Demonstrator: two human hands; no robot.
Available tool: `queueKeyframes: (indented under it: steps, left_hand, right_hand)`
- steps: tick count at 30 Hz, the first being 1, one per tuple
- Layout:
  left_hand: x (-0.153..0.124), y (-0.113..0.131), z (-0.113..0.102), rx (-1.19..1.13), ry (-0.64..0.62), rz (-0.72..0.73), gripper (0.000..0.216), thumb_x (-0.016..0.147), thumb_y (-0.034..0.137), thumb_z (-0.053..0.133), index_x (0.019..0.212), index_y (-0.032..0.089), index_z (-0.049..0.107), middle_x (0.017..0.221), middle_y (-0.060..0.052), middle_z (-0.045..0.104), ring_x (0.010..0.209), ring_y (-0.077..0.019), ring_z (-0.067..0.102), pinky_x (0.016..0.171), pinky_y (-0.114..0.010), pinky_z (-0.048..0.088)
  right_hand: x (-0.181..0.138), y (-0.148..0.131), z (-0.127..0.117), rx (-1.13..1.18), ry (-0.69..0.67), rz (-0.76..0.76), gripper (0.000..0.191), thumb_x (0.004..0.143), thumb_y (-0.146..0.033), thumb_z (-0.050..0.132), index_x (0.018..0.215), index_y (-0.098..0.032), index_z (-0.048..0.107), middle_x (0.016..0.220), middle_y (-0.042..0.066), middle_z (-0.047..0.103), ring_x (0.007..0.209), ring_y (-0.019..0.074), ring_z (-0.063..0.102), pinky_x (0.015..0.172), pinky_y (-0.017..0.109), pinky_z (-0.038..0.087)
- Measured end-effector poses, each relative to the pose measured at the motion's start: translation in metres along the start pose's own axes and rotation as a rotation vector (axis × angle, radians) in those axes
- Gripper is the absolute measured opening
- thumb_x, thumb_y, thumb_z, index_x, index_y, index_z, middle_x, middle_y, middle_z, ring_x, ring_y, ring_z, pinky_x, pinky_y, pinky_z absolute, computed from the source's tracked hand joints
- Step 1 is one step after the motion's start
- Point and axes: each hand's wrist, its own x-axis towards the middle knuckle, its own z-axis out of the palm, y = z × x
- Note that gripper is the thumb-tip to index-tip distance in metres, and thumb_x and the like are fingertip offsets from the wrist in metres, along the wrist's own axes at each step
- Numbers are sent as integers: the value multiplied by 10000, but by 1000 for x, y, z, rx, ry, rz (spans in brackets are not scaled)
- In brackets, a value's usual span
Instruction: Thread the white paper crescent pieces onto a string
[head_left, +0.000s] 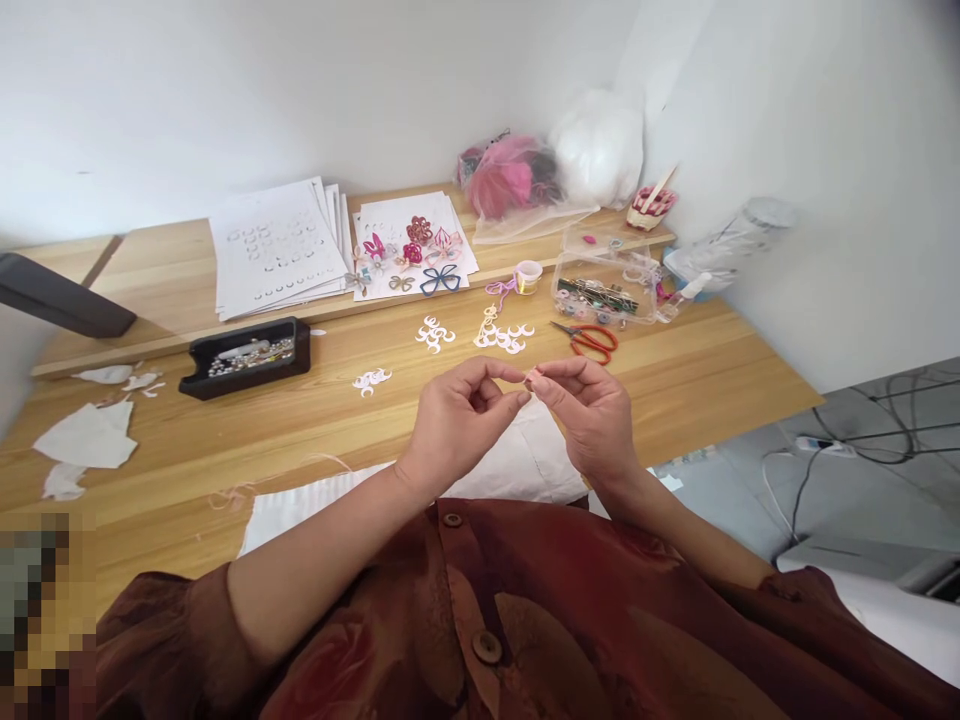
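Note:
My left hand (pixel 466 415) and my right hand (pixel 596 405) meet above the table's front edge, fingertips nearly touching. Thumb and forefinger of each are pinched together. A tiny pale piece seems to show at the right fingertips, too small to name; what the left pinch holds is hidden. Beyond the hands lie small piles of white crescent-shaped cutouts (pixel 435 335), with yellow thread (pixel 490 318) by one pile. Red-handled scissors (pixel 598 342) rest just past my right hand. Below the hands is a white cloth (pixel 529 450).
To the left is a black tray (pixel 259 381) of beads. Printed sheets (pixel 281 240) and flower and butterfly ornaments (pixel 416 250) occupy the raised back shelf. A spool (pixel 529 274) and clear plastic box (pixel 570 308) stand right. Paper scraps (pixel 86 435) lie far left.

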Motion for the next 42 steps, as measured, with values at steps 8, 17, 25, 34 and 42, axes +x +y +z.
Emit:
queueKeyframes:
  steps: [8, 17, 25, 34, 42]
  left_hand:
    - [1, -2, -4, 42, 40, 34, 265, 795, 413, 835, 778, 154, 783, 540, 37, 529, 505, -76, 365, 483, -235, 261]
    - [0, -1, -8, 14, -27, -32, 282, 801, 424, 830, 800, 153, 752, 569, 25, 576, 503, -83, 368, 479, -239, 272]
    - [-1, -2, -10, 109, -27, 18, 213, 857, 358, 725, 784, 167, 667, 559, 50, 488, 516, -93, 370, 499, -247, 283]
    - [-2, -4, -9, 27, -48, -46, 236, 853, 395, 695, 777, 186, 615, 590, 49, 462, 539, -100, 357, 519, -251, 280]
    - [-7, 0, -6, -207, -60, -171, 251, 845, 406, 718, 801, 202, 579, 526, 88, 376, 492, -82, 262, 497, -252, 186]
  right_hand:
    - [-2, -1, -4, -193, -143, -43, 311, 777, -327, 906, 1051, -252, 780, 897, 14, 815, 814, 159, 742, 725, 295, 556]
    - [-3, 0, -9, -385, -149, -198, 222, 849, -297, 832, 1063, -244, 819, 976, 52, 833, 826, 185, 742, 726, 340, 557]
    - [-5, 1, -8, -411, -146, -195, 203, 844, -309, 834, 1036, -245, 837, 962, 58, 837, 816, 196, 756, 715, 341, 585]
    - [-6, 3, -5, -349, -167, -149, 201, 837, -303, 822, 1030, -250, 842, 970, 51, 842, 821, 195, 762, 731, 338, 608]
    - [-6, 3, -8, -394, -220, -197, 256, 895, -299, 771, 1143, -295, 835, 1045, 37, 844, 889, 196, 771, 739, 338, 600]
